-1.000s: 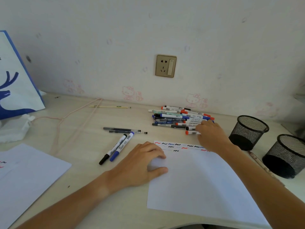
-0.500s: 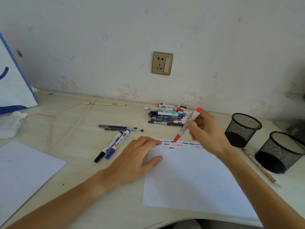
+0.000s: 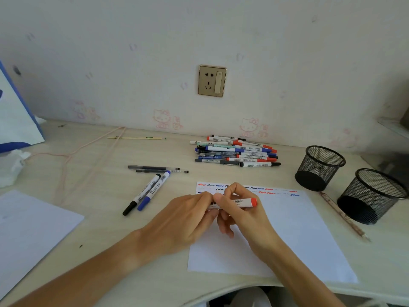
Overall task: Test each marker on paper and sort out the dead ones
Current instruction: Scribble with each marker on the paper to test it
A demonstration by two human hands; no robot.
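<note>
I see both hands over the white scribbled paper sheet (image 3: pixel 298 229) on the desk: right hand (image 3: pixel 241 216) grips the white red-capped marker (image 3: pixel 242 202) level, left hand (image 3: pixel 188 220) pinching its other end

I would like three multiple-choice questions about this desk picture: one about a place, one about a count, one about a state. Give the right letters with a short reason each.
1. Where does the pile of markers lie?
A. in a mesh cup
B. on the desk by the wall
C. on the paper

2. How many mesh cups stand at the right?
A. one
B. two
C. four

3. What is the state of the red marker?
A. held by both hands above the paper
B. lying alone on the desk
C. standing in a cup

Answers: 1 B, the pile sits on the desk under the socket. 2 B, one cup and another cup. 3 A, the left hand and right hand both grip it over the paper.
</note>
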